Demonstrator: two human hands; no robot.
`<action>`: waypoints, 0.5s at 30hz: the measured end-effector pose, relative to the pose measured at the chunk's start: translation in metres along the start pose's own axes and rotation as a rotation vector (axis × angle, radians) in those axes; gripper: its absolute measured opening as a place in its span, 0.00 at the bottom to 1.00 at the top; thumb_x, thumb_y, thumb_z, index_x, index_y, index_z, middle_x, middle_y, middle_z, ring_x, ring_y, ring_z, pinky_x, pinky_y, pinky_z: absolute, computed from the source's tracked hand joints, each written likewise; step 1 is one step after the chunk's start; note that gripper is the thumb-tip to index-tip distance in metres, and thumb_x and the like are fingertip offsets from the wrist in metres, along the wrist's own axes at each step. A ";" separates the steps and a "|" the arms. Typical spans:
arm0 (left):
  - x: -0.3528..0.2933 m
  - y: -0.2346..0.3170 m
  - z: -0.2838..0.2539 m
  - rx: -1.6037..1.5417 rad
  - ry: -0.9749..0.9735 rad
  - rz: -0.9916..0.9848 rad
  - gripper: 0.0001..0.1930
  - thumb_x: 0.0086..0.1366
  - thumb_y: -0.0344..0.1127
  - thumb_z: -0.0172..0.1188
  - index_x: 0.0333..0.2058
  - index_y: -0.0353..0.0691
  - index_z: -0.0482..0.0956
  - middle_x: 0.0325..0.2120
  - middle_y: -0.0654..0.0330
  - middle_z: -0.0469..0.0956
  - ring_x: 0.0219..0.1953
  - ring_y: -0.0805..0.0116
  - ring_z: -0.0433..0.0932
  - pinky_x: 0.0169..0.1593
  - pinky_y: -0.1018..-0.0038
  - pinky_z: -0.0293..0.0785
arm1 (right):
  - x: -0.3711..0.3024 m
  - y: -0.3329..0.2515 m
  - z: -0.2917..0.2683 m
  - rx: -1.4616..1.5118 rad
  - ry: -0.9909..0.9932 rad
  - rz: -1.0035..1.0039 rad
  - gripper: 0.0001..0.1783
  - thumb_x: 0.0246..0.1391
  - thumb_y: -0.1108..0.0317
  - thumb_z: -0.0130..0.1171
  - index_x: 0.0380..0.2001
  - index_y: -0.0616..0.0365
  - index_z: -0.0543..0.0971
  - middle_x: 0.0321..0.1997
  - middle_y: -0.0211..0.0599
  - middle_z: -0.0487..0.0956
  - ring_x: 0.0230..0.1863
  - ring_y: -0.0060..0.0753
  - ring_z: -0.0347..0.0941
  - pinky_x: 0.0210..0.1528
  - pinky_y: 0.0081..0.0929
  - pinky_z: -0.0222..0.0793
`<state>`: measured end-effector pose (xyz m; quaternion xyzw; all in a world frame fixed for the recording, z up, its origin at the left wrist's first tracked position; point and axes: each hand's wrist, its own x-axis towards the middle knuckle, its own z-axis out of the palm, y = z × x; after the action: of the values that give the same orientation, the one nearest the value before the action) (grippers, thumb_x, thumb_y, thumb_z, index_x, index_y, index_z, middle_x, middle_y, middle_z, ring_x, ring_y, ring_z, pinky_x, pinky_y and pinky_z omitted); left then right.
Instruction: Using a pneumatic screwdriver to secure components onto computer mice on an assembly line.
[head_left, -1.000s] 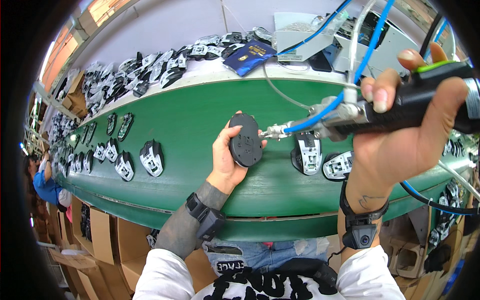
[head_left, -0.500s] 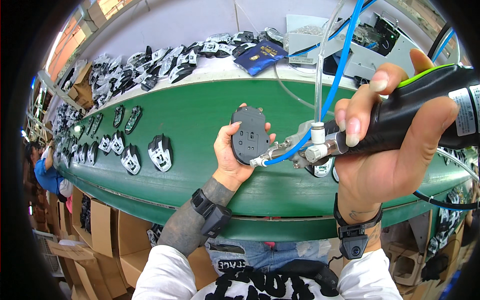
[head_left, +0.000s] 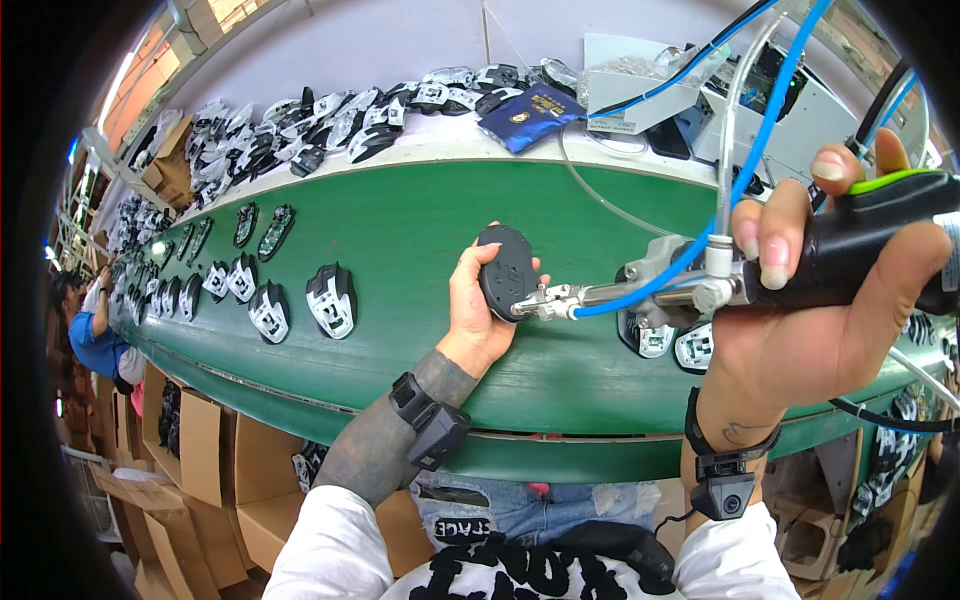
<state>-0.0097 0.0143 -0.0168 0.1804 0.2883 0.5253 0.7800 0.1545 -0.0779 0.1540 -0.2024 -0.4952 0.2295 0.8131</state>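
My left hand (head_left: 472,312) is closed around a black computer mouse (head_left: 508,268), its underside turned up toward me. Thumb and fingers grip its two sides above the green belt. In my right hand (head_left: 790,310) lies a black electric screwdriver (head_left: 850,245) with a green strip on top, held almost level. Its metal nose (head_left: 610,295) points left, and the tip meets the lower right edge of the mouse; whether a screw is there is too small to tell. A blue hose (head_left: 755,160) and a clear tube (head_left: 733,130) run up from the nose.
Several half-built mouse shells (head_left: 331,302) and circuit boards (head_left: 276,232) stand on the green conveyor belt (head_left: 400,370). Wrapped mouse parts (head_left: 350,125) and a blue packet (head_left: 530,117) line the white ledge behind. Cardboard boxes (head_left: 205,450) stand below left. A co-worker (head_left: 95,335) is at far left.
My right hand and the screwdriver have shifted right. The mouse has tilted and turned in my left hand, with the screwdriver tip still at its lower edge.
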 end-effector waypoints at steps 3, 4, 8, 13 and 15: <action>-0.006 -0.004 0.003 -0.099 -0.089 -0.072 0.23 0.59 0.41 0.50 0.53 0.46 0.65 0.41 0.56 0.71 0.39 0.59 0.75 0.45 0.55 0.76 | -0.001 -0.002 0.003 -0.003 -0.070 0.117 0.34 0.62 0.41 0.42 0.57 0.61 0.60 0.41 0.36 0.71 0.20 0.20 0.62 0.27 0.22 0.59; -0.007 -0.005 0.002 -0.098 -0.091 -0.076 0.23 0.59 0.41 0.50 0.53 0.46 0.65 0.41 0.56 0.71 0.39 0.59 0.75 0.45 0.55 0.76 | -0.004 0.001 0.008 -0.024 -0.067 0.119 0.35 0.62 0.41 0.41 0.57 0.61 0.59 0.40 0.36 0.71 0.19 0.20 0.62 0.26 0.22 0.59; -0.010 -0.006 0.000 -0.130 -0.107 -0.137 0.24 0.58 0.41 0.49 0.55 0.46 0.64 0.42 0.55 0.71 0.41 0.58 0.75 0.47 0.55 0.75 | -0.008 0.001 0.018 -0.077 -0.138 0.098 0.36 0.62 0.39 0.40 0.58 0.61 0.59 0.37 0.34 0.71 0.17 0.20 0.61 0.25 0.23 0.59; -0.009 -0.011 0.001 -0.156 -0.184 -0.111 0.25 0.58 0.40 0.49 0.56 0.45 0.63 0.43 0.54 0.71 0.42 0.56 0.76 0.47 0.55 0.76 | -0.010 0.003 0.019 -0.076 -0.138 0.094 0.36 0.62 0.39 0.40 0.58 0.60 0.58 0.35 0.33 0.70 0.17 0.20 0.61 0.25 0.23 0.59; -0.011 -0.012 0.003 -0.164 -0.193 -0.109 0.25 0.58 0.39 0.49 0.56 0.45 0.63 0.43 0.54 0.71 0.42 0.56 0.76 0.46 0.55 0.76 | -0.010 0.003 0.020 -0.078 -0.138 0.090 0.36 0.62 0.39 0.40 0.58 0.60 0.58 0.35 0.32 0.70 0.16 0.20 0.61 0.24 0.23 0.59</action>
<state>-0.0025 0.0000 -0.0187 0.1499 0.1776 0.4842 0.8435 0.1315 -0.0791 0.1536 -0.2395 -0.5492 0.2597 0.7574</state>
